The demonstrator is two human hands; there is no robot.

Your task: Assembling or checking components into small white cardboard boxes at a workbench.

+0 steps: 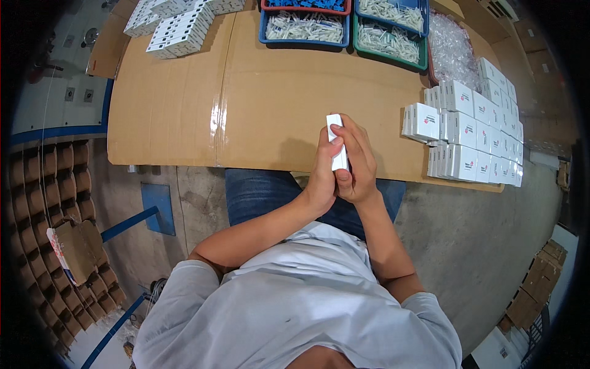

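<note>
Above the near edge of the cardboard-covered table (178, 98), both of my hands hold one small white box (339, 158), its narrow side turned up. My left hand (322, 172) grips it from the left, with the thumb lying across the front. From the right, my right hand (361, 163) closes round it, fingers over the far end and thumb near the lower end. The palms hide much of the box's broad faces. To the right stand stacked white boxes (464, 132) of a similar look, the closest being a small group (424, 122) at the stack's left side.
At the far side are a blue tray (304, 43) and a green tray (390, 58) of small white pieces, with a red tray (307, 8) of blue parts behind. Clear plastic bags (452, 49) fill a bin. More white boxes (178, 37) stand far left. Cardboard dividers (55, 215) lie lower left.
</note>
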